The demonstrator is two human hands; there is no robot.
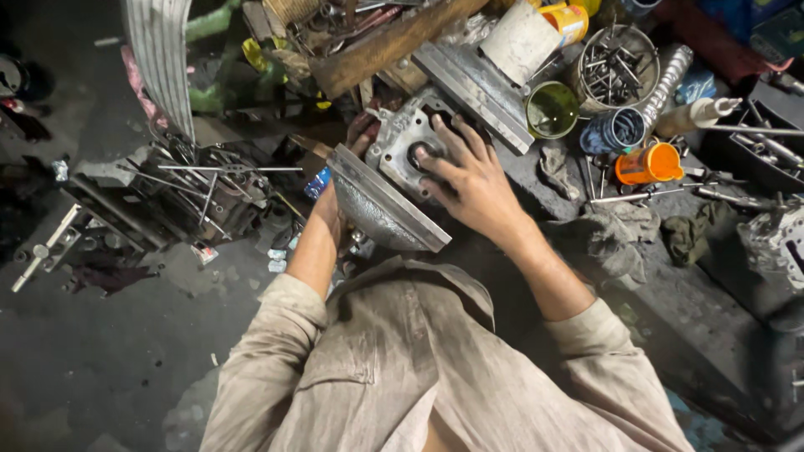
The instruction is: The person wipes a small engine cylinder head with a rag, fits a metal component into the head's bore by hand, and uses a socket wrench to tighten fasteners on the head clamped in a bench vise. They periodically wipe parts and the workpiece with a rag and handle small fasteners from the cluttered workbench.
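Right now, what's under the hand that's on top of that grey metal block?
Under the right hand sits the grey metal block; a finger dips into a dark round hole in it. The palm hides the block's right side. The left hand grips its far edge, mostly covered.

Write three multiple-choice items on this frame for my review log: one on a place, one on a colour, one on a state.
1. Where does the right hand rest?
A. on the grey metal casting
B. on the orange cup
C. on the floor

2. What colour is the plastic cup lying on the bench?
A. blue
B. orange
C. white

3. How does the round tin of bolts stand?
A. lidded
B. tipped over and empty
C. open, full of bolts

Answers: 1 A, the fingers spread over the casting's bore. 2 B, its body is plainly orange. 3 C, the bolts show through its open top.
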